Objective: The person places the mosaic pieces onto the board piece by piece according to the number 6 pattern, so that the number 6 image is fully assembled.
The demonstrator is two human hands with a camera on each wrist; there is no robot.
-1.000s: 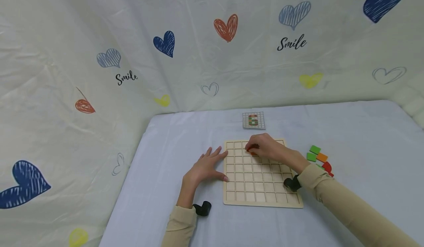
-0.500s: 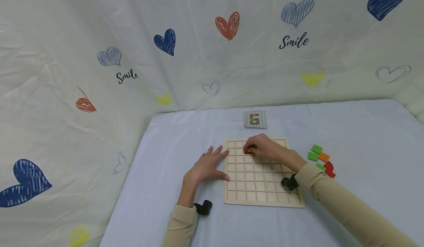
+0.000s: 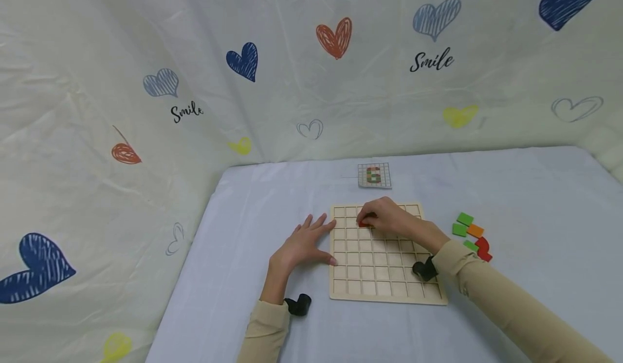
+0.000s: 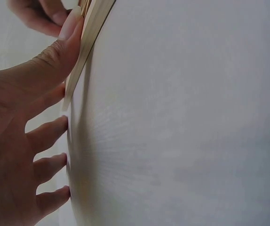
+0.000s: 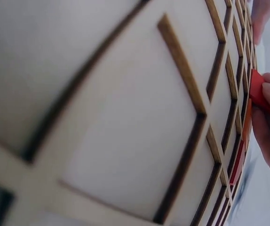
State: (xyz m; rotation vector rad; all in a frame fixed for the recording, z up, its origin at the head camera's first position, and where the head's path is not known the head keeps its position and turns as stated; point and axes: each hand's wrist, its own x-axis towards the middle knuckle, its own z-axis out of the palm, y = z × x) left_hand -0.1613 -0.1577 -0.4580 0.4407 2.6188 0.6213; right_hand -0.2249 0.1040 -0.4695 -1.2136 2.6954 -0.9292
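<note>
A person's left hand (image 3: 300, 248) reaches in from the lower left with fingers spread wide, its thumb and index finger touching the left rim of a square, pale wooden grid board (image 3: 388, 290); the left wrist view shows the thumb pressed along that edge and the other fingertips resting on the white, cloth-covered tabletop (image 3: 233, 244). The right hand (image 3: 385, 216), in a beige sleeve (image 3: 516, 298), stretches across the board from the right, bent downward at the fingers; it pinches a small, flat red piece (image 5: 258, 90) between thumb and fingers over the far rows, left of centre; the right wrist view shows this piece tilted against the grid, though I cannot tell whether it sits fully in a cell.

Just beside it in the grid lie an orange piece (image 5: 247, 121) and a second red piece (image 5: 237, 162); right of the board, on the tabletop, is a loose cluster of green, orange and red tiles (image 3: 475, 230); beyond the board lies a small gridded card (image 3: 374, 176) printed with a coloured figure.

Compared with one second ago, the right hand and its red piece are slightly farther left over the board; the left hand keeps its place at the rim.
</note>
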